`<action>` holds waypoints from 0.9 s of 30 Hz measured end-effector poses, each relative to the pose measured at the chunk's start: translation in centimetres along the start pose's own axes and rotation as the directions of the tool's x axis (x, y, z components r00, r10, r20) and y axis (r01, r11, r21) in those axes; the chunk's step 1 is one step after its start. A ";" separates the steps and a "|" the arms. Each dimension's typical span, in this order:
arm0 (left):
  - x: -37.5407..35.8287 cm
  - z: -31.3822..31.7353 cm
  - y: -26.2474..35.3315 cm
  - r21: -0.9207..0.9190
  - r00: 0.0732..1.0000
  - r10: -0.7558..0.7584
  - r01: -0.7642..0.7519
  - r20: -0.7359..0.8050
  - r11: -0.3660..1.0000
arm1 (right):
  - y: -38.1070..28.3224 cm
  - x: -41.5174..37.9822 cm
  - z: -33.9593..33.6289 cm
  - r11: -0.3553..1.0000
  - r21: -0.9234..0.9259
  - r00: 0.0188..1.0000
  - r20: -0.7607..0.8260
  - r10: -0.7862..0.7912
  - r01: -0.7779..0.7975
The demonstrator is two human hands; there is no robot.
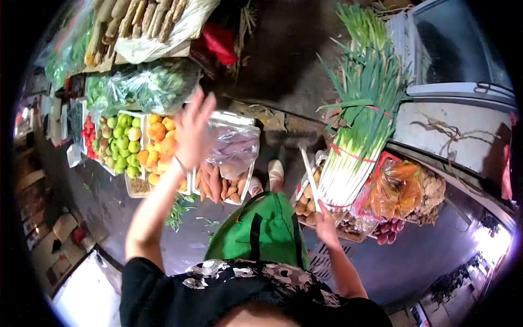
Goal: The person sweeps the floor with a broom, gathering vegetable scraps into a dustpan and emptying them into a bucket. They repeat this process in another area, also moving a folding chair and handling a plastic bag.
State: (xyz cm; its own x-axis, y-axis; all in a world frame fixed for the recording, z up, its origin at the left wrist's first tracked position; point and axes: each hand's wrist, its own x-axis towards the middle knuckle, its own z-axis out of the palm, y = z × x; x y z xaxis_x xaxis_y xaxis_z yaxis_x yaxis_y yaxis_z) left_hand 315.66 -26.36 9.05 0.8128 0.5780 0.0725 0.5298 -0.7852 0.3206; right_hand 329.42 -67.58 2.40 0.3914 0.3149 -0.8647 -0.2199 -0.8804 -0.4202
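My right hand [326, 226] is closed around the white handle of a broom [310, 177]. The handle slants away from me to a dark, wide head, which lies at floor level between the two rows of produce. My left hand [193, 131] is raised with its fingers stretched and apart, slightly smeared by motion, and holds nothing. In this view it overlaps the crate of orange fruit [156, 132] and the edge of a bag of purple sweet potatoes [233, 144]. Reddish sweet potatoes [215, 182] sit in a white crate close to my feet.
Green fruit [124, 144] and tomatoes [89, 136] stand at left, bagged greens [141, 87] behind. At right lie bundled green onions [354, 163], potatoes [305, 207], a bag of carrots [400, 188] and red onions [388, 231]. Loose leaves [180, 212] lie on the floor.
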 end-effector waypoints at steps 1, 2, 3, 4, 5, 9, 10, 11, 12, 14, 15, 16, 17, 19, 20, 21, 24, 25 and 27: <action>-5.4 2.4 0.3 -0.096 0.973 -0.112 0.134 0.202 0.986 | -1.0 1.0 0.1 0.999 -0.033 1.000 -0.013 -0.009 0.009; -10.4 5.0 0.6 -0.176 0.942 -0.136 0.197 0.308 0.965 | -2.0 2.1 0.2 0.998 -0.066 0.999 -0.027 -0.019 0.017; -15.9 8.8 0.6 -0.212 0.947 -0.108 0.177 0.302 0.961 | -2.0 4.2 0.4 0.998 -0.066 1.000 -0.007 -0.026 0.025; -18.5 8.7 2.7 -0.257 0.961 -0.068 0.140 0.268 0.956 | -1.8 7.2 1.2 0.980 -0.148 0.989 -0.034 -0.142 0.136; -24.0 10.5 3.7 -0.201 0.809 -0.207 0.369 0.550 0.907 | -1.7 9.4 1.8 0.943 -0.235 0.966 -0.048 -0.252 0.234; -30.9 8.5 8.5 -0.286 0.597 -0.129 0.549 0.792 0.786 | -1.9 13.1 3.9 0.952 -0.229 0.973 -0.055 -0.223 0.205; -31.9 8.5 8.5 -0.289 0.600 -0.124 0.544 0.791 0.787 | -1.8 13.6 4.0 0.975 -0.172 0.987 -0.043 -0.153 0.143; -33.2 8.5 8.5 -0.289 0.554 -0.152 0.625 0.818 0.725 | -0.9 12.9 3.9 0.975 -0.173 0.987 -0.046 -0.152 0.142; -34.5 8.3 8.6 -0.282 0.503 -0.174 0.702 0.847 0.654 | 0.9 10.9 3.9 0.974 -0.181 0.990 -0.026 -0.141 0.134; -35.6 8.4 8.9 -0.270 0.533 -0.204 0.678 0.821 0.684 | 4.5 7.8 3.8 0.965 -0.176 0.977 -0.047 -0.207 0.196; -36.2 8.5 9.1 -0.252 0.561 -0.238 0.658 0.793 0.710 | 6.7 7.6 3.8 0.958 -0.174 0.968 -0.068 -0.243 0.228; -36.6 8.8 9.3 -0.234 0.572 -0.276 0.661 0.773 0.713 | 9.1 7.4 3.7 0.949 -0.175 0.956 -0.089 -0.279 0.261; -37.5 9.4 9.5 -0.238 0.572 -0.272 0.661 0.774 0.712 | 11.3 7.7 4.0 0.982 -0.097 0.985 -0.047 -0.167 0.162; -38.7 10.5 9.5 -0.098 0.490 -0.270 0.602 0.828 0.793 | 9.7 7.5 4.3 0.998 -0.014 0.998 0.004 -0.057 0.057; -39.2 10.7 9.7 -0.012 0.422 -0.298 0.592 0.856 0.806 | 8.2 7.8 4.2 0.962 0.241 0.992 0.051 0.116 -0.125; -39.5 10.5 9.8 -0.006 0.417 -0.297 0.587 0.859 0.809 | 5.5 7.9 4.2 0.829 0.468 0.952 0.142 0.271 -0.306; -41.0 9.8 9.1 0.061 0.324 -0.285 0.558 0.902 0.828 | 3.6 12.8 6.3 0.663 0.690 0.946 0.106 0.306 -0.292; -41.8 9.6 8.8 0.063 0.321 -0.282 0.552 0.904 0.832 | 3.5 15.2 7.4 0.678 0.684 0.942 0.039 0.333 -0.268; -43.6 9.3 7.7 0.078 0.292 -0.292 0.572 0.911 0.816 | 3.4 17.4 8.9 0.664 0.701 0.944 0.042 0.327 -0.261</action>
State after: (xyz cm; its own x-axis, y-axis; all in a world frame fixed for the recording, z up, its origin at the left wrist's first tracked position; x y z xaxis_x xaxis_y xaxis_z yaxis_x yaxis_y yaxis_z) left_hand 286.52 -59.65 -0.42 0.3032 0.1958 -0.9326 0.9166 -0.3275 0.2293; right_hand 327.53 -61.91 -16.57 0.2602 0.0239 -0.9653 -0.8742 -0.4186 -0.2460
